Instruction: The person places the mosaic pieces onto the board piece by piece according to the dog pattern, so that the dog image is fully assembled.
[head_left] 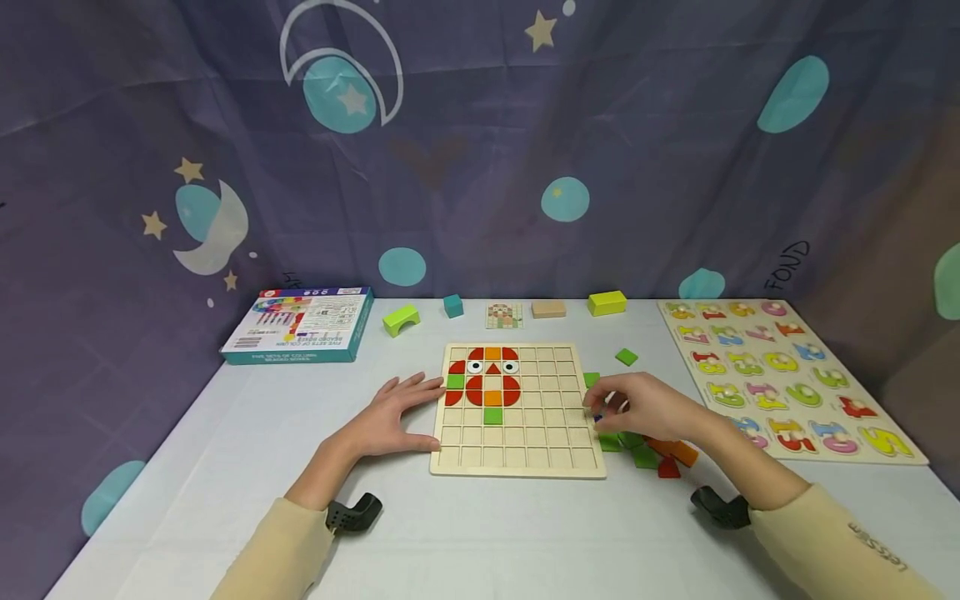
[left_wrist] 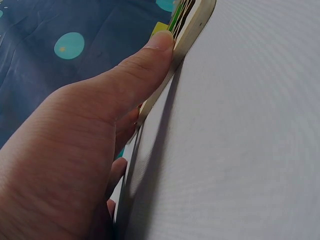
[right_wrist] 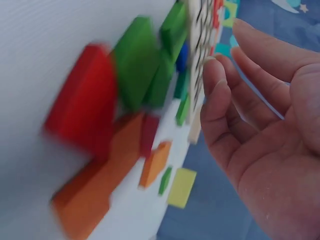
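Starry purple cloth backs the white surface [head_left: 480,533] where the left hand [head_left: 393,412] lies flat, steadying the grid board [head_left: 517,454]—its owl pattern part-filled—while the right hand [head_left: 648,404], fingers loosely curled, hovers over loose tiles [head_left: 645,454]—picking the next piece seems due.

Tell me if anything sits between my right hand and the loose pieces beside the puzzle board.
Nothing visible does. The right hand hovers with relaxed fingers at the right edge of the wooden grid board, directly over the loose green, orange and red pieces. The wrist view shows open space between hand and pieces.
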